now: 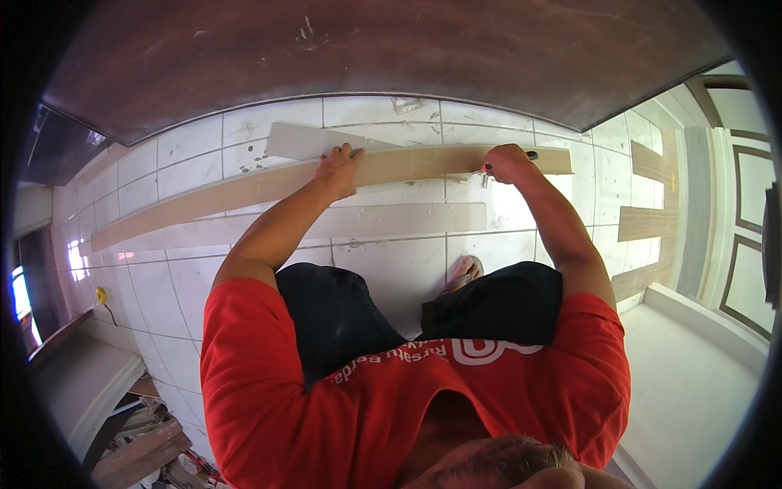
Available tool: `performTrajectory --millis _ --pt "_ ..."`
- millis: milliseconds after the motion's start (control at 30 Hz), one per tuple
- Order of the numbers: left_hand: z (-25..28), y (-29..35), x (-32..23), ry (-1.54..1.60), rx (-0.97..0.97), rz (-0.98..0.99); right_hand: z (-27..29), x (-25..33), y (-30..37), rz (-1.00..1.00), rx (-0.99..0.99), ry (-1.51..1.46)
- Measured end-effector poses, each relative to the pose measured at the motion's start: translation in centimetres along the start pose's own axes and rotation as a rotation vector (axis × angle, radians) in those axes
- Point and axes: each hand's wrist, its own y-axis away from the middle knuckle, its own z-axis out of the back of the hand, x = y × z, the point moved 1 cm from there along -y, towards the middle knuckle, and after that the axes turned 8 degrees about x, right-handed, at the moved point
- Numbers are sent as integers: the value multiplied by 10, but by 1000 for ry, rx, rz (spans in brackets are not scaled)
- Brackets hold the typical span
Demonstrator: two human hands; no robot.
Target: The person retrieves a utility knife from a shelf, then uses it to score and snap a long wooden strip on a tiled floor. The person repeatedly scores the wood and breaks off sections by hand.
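Observation:
A long, narrow brown board (244, 189) lies across the white tiles in front of me. My left hand (339, 169) grips it near the middle, with the fingers over its far edge. Toward the board's right end, my right hand (508, 163) is closed round a hand tool (532, 155) with a black and red handle. A small metallic part shows below that fist; the tool's exact kind is hidden. Under and beyond the board sits a pale grey sheet (305, 140). Nearer to me, a white strip (407, 218) runs roughly parallel to the board.
A large dark brown panel (391, 57) spans the far side. Brown wood strips (648, 224) lie at the right beside a white frame (700, 326). On the left are a yellow tape measure (102, 295) and a pale panel (81, 383), with wood scraps (147, 456) below.

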Motion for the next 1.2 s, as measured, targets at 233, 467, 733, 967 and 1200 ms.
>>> performTrajectory --millis 233,467,733,967,1200 --pt "-9 -3 6 9 -29 -9 -16 2 -5 -42 -43 -21" --pt "5 -1 32 -34 -10 13 -73 -148 87 -337 1 -217" --pt "8 1 11 14 11 -131 -37 41 33 75 -477 -675" --pt "-1 0 -22 74 -11 -183 -16 113 21 263 -424 -370" --pt "-10 -19 0 116 -145 -372 -10 117 5 213 -740 -341"
